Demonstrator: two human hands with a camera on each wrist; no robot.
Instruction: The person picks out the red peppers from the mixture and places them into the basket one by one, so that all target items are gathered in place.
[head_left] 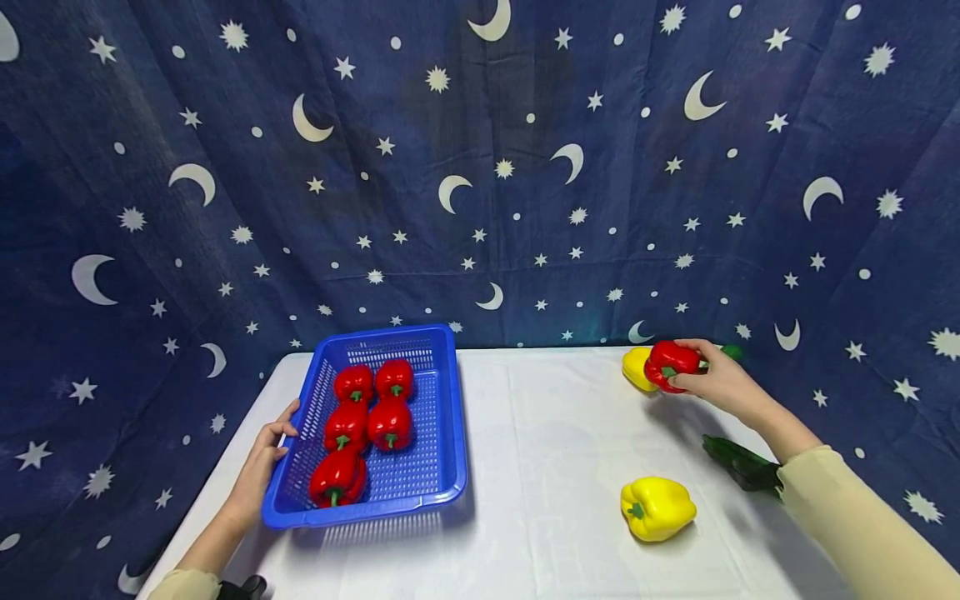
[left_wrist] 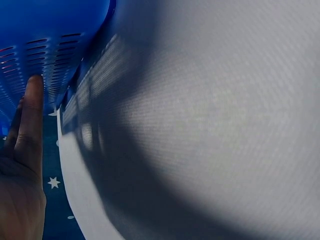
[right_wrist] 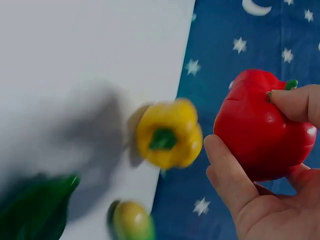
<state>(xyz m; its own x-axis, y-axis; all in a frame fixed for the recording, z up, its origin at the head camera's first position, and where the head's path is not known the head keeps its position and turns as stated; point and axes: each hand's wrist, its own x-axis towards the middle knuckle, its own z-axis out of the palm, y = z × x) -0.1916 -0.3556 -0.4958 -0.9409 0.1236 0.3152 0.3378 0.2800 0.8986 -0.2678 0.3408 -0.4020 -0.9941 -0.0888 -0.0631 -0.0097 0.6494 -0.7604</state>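
Observation:
My right hand grips a red bell pepper, lifted over the far right of the table. In the right wrist view, thumb and fingers wrap the red pepper. Close beyond it sits a yellow bell pepper. At the left, my left hand rests its extended fingers against the side of a blue plastic basket. One straight finger meets the slotted wall in the left wrist view. Several red bell peppers lie in the basket's left half.
Another yellow bell pepper lies on the white table, front right. A dark green vegetable lies beside my right forearm. A blurred yellow-green item shows below the yellow pepper. A starry blue curtain hangs behind.

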